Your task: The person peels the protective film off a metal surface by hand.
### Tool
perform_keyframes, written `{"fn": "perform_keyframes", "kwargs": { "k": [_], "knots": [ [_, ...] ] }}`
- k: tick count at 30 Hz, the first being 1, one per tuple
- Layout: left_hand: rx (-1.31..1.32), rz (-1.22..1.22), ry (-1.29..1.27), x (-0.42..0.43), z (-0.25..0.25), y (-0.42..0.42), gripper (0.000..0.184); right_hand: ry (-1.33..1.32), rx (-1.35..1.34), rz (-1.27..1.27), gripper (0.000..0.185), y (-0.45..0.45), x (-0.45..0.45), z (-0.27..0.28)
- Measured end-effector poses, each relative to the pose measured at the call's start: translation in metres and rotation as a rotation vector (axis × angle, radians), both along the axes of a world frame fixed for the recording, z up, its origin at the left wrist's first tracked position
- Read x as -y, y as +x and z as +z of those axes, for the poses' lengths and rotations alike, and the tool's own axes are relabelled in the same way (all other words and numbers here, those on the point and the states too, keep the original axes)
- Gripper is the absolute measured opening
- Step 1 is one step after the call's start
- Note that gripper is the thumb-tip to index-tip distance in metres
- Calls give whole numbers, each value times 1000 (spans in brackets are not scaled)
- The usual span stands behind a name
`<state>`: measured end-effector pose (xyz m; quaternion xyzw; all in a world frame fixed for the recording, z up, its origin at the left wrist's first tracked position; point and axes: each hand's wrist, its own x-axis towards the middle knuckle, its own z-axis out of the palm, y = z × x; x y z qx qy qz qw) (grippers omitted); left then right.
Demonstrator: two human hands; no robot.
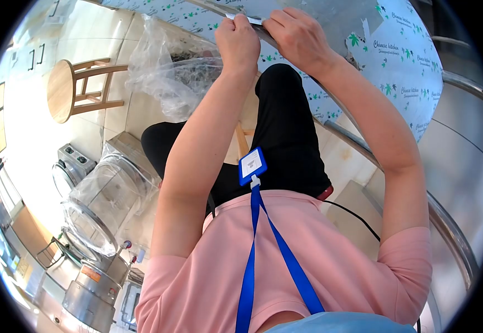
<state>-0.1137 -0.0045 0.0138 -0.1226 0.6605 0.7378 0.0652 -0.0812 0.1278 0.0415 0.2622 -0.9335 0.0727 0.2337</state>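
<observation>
At the top of the head view, a short white strip [255, 21] runs between my two hands, along the edge of a metal surface. My left hand [238, 45] is closed, with thumb and fingers pinching the strip's left part. My right hand [299, 40] is closed at the strip's right end, its fingers bent over the metal edge. Printed protective film [391, 61] with green leaves and "Chinese kitchen" lettering covers much of the surface. Beside my right hand a grey area shows, bordered by torn film. My fingers hide parts of the strip.
A clear plastic bag [169, 72] with dark contents lies left of my left arm. Beyond it is a wooden stool [61, 91]. Plastic-wrapped metal equipment [105, 200] stands at lower left. A curved metal rail [449, 233] passes on the right. A blue-framed badge [252, 165] hangs over my lap.
</observation>
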Motion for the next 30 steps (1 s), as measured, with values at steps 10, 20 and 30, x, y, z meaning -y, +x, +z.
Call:
{"fn": "perform_keyframes", "kwargs": {
  "k": [10, 20, 30],
  "knots": [
    [53, -28, -51, 8, 17, -8, 28, -70, 34, -10, 6, -9, 10, 2],
    [132, -30, -5, 20, -5, -35, 17, -95, 40, -14, 6, -23, 18, -2],
    [114, -16, -34, 22, 19, -36, 15, -97, 4, -21, 6, -34, 25, -11]
  ]
}}
